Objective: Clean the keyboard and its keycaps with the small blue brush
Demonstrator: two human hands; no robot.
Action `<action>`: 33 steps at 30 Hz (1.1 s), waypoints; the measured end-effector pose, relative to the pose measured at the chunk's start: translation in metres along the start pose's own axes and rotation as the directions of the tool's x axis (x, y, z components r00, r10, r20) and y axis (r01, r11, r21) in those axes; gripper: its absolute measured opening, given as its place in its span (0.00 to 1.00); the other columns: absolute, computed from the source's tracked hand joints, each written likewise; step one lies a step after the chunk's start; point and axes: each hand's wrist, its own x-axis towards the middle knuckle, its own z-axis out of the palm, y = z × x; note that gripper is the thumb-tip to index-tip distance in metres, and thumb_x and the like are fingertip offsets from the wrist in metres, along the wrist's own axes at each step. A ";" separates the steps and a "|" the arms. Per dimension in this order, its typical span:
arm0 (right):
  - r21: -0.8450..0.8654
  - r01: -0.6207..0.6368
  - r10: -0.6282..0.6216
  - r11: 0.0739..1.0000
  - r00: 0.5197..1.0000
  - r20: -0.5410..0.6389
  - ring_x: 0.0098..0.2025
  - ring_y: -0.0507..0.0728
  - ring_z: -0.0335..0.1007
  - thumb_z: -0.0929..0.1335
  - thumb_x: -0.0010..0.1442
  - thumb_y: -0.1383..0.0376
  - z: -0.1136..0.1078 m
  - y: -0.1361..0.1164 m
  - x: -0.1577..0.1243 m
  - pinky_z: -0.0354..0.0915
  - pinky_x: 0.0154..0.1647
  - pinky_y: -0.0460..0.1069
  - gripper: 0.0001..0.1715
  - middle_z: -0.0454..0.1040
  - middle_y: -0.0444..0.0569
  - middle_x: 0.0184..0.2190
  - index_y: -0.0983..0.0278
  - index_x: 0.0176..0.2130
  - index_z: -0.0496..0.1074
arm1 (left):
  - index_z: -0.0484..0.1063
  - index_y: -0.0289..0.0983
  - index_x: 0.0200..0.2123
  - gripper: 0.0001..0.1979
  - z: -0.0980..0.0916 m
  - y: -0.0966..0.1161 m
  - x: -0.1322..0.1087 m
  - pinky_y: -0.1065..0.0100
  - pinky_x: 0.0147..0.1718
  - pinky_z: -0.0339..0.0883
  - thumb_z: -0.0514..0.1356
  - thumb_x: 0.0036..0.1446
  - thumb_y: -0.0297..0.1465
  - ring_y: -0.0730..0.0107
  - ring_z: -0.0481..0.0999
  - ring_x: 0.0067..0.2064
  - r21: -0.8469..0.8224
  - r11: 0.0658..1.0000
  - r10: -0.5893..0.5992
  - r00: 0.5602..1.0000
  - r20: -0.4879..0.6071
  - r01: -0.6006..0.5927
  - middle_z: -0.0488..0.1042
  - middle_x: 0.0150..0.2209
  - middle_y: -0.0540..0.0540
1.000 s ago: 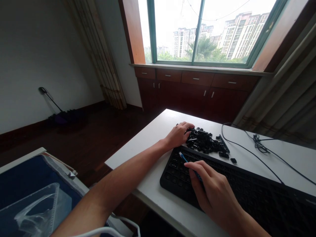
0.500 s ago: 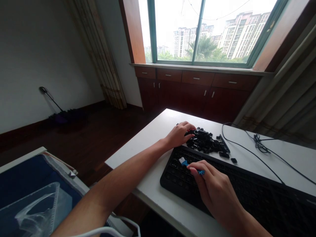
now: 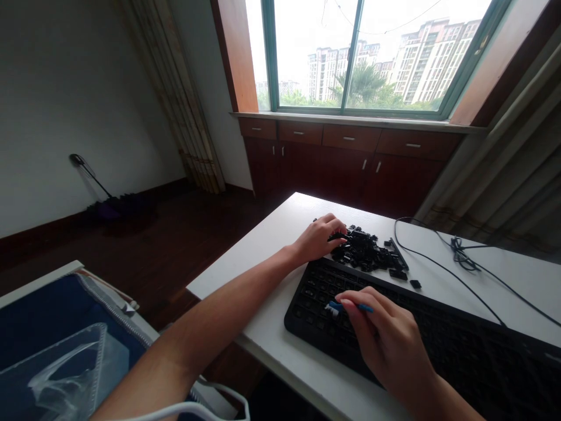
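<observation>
Right hand (image 3: 385, 339): over the left end of the keyboard (image 3: 438, 339), fingers pinched on a small blue brush (image 3: 346, 306). The brush lies nearly level, white bristle end pointing left and touching the keyboard's left part.

Left hand (image 3: 318, 240): at the far left part of the desk (image 3: 272, 240), fingertips curled onto the near-left edge of a pile of black keycaps (image 3: 366, 252). Whether it grips a cap or only touches the pile cannot be told.

Keyboard: black, set along the desk's near edge, running off toward the right.

Keycaps: loose heap just behind the keyboard's left end; one stray keycap (image 3: 415, 284) lies apart to the right, near the keyboard's back edge.

Cable (image 3: 442, 269): black, looping across the desk's right half, behind the keyboard.
</observation>
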 end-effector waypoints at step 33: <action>0.063 -0.045 0.045 0.997 0.999 0.004 0.30 0.52 0.64 0.61 0.68 0.74 -0.004 -0.005 0.004 0.60 0.31 0.48 0.09 0.69 0.48 0.33 0.63 0.42 0.67 | 0.74 0.38 0.44 0.08 -0.001 0.005 0.000 0.65 0.47 0.71 0.57 0.64 0.27 0.67 0.74 0.45 -0.011 1.000 -0.006 1.000 0.026 0.006 0.71 0.48 0.43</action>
